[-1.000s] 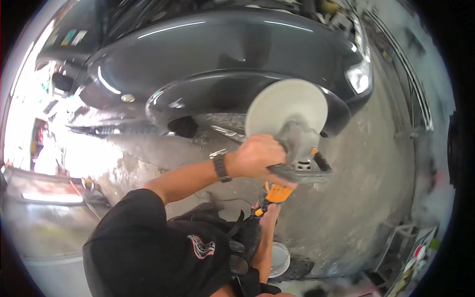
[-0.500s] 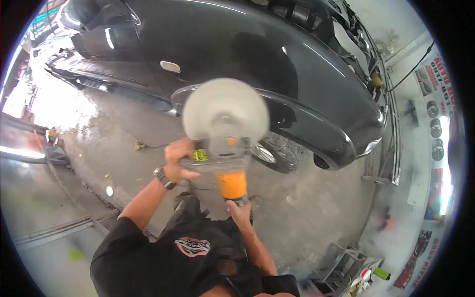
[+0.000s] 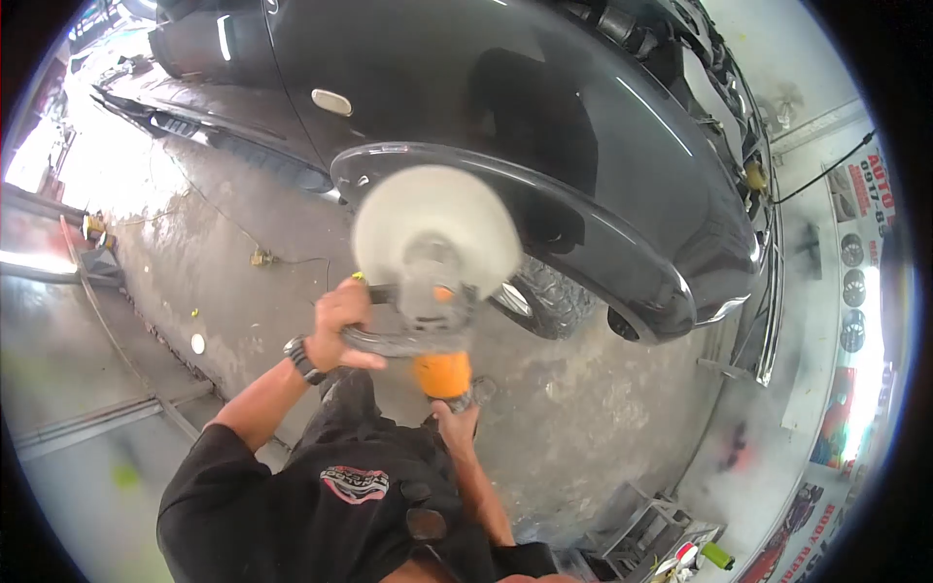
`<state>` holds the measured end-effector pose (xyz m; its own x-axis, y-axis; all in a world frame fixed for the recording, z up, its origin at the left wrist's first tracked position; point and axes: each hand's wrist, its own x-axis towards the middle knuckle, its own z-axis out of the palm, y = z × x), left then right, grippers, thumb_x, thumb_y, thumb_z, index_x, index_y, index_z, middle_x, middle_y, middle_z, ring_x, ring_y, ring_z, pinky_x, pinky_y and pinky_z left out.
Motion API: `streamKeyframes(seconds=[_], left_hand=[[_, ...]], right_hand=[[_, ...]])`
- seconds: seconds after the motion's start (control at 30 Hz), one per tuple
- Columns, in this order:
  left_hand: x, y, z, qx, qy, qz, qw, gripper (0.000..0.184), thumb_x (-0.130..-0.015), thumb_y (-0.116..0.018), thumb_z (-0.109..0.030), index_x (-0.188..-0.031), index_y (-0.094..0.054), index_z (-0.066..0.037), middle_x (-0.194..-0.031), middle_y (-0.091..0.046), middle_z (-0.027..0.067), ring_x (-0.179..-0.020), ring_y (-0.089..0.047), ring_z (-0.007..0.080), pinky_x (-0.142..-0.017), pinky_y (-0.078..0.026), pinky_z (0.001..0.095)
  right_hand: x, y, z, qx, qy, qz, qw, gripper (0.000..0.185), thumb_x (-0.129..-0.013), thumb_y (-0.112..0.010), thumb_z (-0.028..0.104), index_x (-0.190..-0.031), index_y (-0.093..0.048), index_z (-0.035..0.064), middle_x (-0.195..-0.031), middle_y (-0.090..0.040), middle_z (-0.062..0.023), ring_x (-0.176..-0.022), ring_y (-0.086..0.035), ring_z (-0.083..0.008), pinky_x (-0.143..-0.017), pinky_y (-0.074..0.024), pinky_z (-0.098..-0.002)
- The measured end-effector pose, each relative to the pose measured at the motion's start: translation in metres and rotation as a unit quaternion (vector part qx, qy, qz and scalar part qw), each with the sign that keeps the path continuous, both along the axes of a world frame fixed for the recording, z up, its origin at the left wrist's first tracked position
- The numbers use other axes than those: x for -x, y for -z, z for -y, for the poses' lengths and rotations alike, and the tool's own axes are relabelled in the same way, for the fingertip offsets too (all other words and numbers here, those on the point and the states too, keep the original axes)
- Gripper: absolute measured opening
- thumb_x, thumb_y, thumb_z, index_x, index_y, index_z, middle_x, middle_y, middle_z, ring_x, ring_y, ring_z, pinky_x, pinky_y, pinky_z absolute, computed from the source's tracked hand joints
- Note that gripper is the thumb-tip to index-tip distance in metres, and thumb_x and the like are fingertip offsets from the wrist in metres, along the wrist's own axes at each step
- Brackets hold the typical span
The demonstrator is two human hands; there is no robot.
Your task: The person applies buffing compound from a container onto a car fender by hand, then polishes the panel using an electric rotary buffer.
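I hold an orange and grey car polisher [image 3: 443, 374] in front of my body. Its round white buffing pad [image 3: 423, 209] faces up and its edge looks blurred. Wrapped round the loop handle on the polisher's left side is my left hand [image 3: 340, 319], a watch at its wrist. My right hand [image 3: 455, 424] grips the rear end of the body. Beyond the pad is the glossy dark front fender [image 3: 437, 92] of a car, and the pad overlaps the wheel arch in view. I cannot tell whether they touch.
Below the arch shows the front tyre [image 3: 559, 296]. The engine bay [image 3: 700, 107] is exposed at upper right. A cord with a yellowish plug [image 3: 260, 257] lies on the concrete floor. Metal stands [image 3: 632, 534] and a bannered wall [image 3: 850, 291] are at right.
The polisher has tilted and dropped slightly relative to the fender, and the yellow-green patch by its handle is now mostly out of sight. My view has shifted slightly. Both hands keep their hold.
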<state>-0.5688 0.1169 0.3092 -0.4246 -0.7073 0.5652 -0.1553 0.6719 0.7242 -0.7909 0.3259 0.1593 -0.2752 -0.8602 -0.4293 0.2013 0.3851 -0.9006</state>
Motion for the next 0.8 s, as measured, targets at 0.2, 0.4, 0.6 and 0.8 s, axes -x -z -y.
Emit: streamKeyframes(seconds=[0.2,0.4,0.6,0.8], left_hand=[[0.112,-0.028,-0.007,0.064,0.118,-0.057,0.989,0.055,-0.061,-0.089,-0.049,-0.066,-0.050,-0.010,-0.064,-0.045,0.0043,-0.061,-0.051,0.0250,-0.067,-0.041,0.0366],[0.070,-0.039,-0.017,-0.027,0.011,-0.043,0.999,0.047,-0.064,-0.087,-0.043,-0.066,-0.055,-0.008,-0.064,-0.052,0.0064,-0.063,-0.054,0.0258,-0.067,-0.042,0.0355],[-0.038,0.045,0.008,-0.056,-0.160,-0.151,0.974,0.054,-0.067,-0.084,-0.050,-0.060,-0.053,-0.006,-0.060,-0.050,0.0072,-0.058,-0.051,0.0243,-0.057,-0.039,0.0355],[-0.128,0.139,0.034,-0.198,-0.285,-0.256,0.902,0.062,-0.074,-0.078,-0.057,-0.062,-0.051,-0.002,-0.060,-0.046,0.0033,-0.059,-0.047,0.0140,-0.056,-0.036,0.0305]], right_hand=[[0.034,-0.031,-0.039,-0.014,0.276,-0.016,0.961,0.058,-0.081,-0.071,0.023,-0.117,-0.041,-0.0118,-0.076,-0.058,-0.0088,-0.056,-0.056,-0.0164,-0.052,-0.0493,-0.0302],[0.047,-0.062,-0.014,-0.020,0.068,-0.025,0.997,0.037,-0.076,-0.065,0.000,-0.111,-0.057,-0.0060,-0.101,-0.062,-0.0113,-0.078,-0.062,-0.0160,-0.070,-0.0526,-0.0302],[-0.022,-0.048,0.048,0.017,-0.009,-0.126,0.992,0.063,-0.067,-0.089,0.046,-0.096,-0.064,-0.0033,-0.079,-0.064,-0.0031,-0.066,-0.063,-0.0151,-0.060,-0.0491,-0.0278],[-0.102,-0.052,0.117,-0.189,-0.155,-0.365,0.899,0.069,-0.064,-0.089,0.046,-0.097,-0.066,-0.0104,-0.085,-0.071,-0.0172,-0.081,-0.069,-0.0283,-0.073,-0.0526,-0.0401]])
